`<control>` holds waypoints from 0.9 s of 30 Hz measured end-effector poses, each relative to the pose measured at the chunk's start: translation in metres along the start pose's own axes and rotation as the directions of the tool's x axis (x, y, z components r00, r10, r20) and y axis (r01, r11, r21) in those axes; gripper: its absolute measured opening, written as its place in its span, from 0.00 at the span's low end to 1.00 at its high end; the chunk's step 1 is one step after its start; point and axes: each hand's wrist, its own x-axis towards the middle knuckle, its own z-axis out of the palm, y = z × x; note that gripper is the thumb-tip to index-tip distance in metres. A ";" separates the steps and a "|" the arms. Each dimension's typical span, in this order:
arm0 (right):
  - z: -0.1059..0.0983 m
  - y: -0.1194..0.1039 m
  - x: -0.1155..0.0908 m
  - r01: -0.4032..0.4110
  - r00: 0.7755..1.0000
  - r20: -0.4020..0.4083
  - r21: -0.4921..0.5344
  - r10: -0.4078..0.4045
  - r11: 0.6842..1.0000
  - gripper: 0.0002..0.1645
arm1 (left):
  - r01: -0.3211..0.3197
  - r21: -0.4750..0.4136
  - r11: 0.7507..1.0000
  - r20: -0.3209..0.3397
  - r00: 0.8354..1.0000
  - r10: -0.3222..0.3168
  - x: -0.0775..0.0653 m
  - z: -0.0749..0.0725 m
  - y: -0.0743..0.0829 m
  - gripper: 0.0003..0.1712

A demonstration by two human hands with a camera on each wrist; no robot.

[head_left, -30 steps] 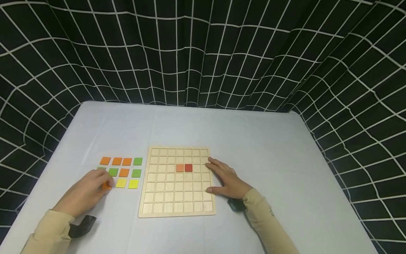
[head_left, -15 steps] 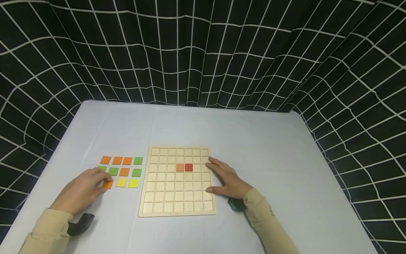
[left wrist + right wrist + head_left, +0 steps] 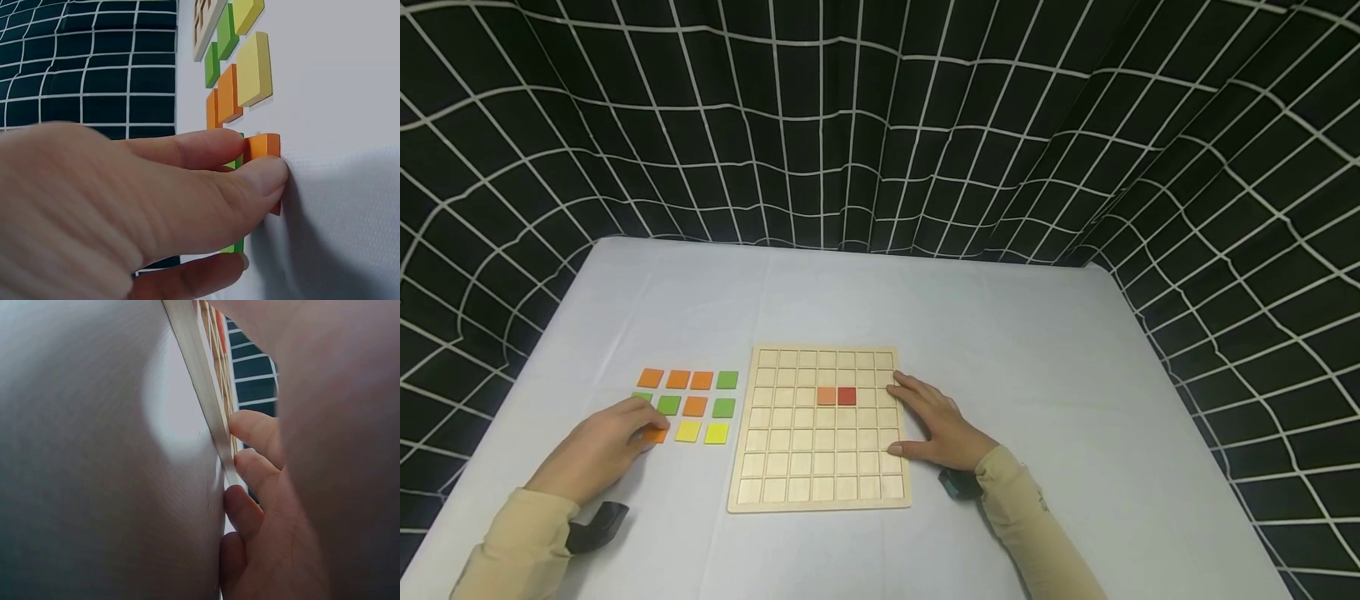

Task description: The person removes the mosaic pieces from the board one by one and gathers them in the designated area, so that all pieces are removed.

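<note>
My left hand [image 3: 597, 446] is at the near left corner of a group of square wooden tiles, its thumb and forefinger pinching an orange tile [image 3: 270, 147] by its edges. Part of that tile is hidden behind the thumb in the left wrist view. My right hand [image 3: 942, 423] rests with spread fingers along the right edge of a pale wooden grid board [image 3: 820, 506]. In the right wrist view the fingertips [image 3: 245, 428] lie at the board's rim. Two tiles sit side by side in the grid, a light orange tile [image 3: 826, 396] and a red tile [image 3: 846, 396].
Left of the board, several loose tiles lie in rows on the white tablecloth, among them a yellow tile [image 3: 716, 433], a green tile [image 3: 723, 408] and an orange tile [image 3: 694, 406]. A black curtain [image 3: 865, 125] with white grid lines surrounds the table.
The left fingers have shifted slightly around the near left orange tile, which now lies flatter and in line with the yellow ones. The right hand and the board stay put.
</note>
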 end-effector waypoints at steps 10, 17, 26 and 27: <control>0.000 0.000 0.000 0.005 1.000 -0.007 -0.002 -0.005 1.000 0.51 | -0.015 0.007 1.000 0.010 1.000 0.014 0.002 -0.001 0.002 0.15; 0.000 0.000 0.000 0.007 1.000 -0.011 -0.013 -0.008 1.000 0.51 | -0.089 0.036 0.995 -0.031 0.995 0.091 0.009 -0.009 0.012 0.14; 0.001 0.001 -0.001 0.022 1.000 -0.020 -0.011 -0.022 1.000 0.51 | -0.261 0.016 0.965 -0.078 0.962 0.262 0.038 -0.001 0.051 0.07; 0.001 0.001 -0.001 0.023 0.999 -0.022 -0.011 -0.024 1.000 0.51 | -0.289 0.017 0.957 -0.084 0.954 0.289 0.042 0.001 0.055 0.07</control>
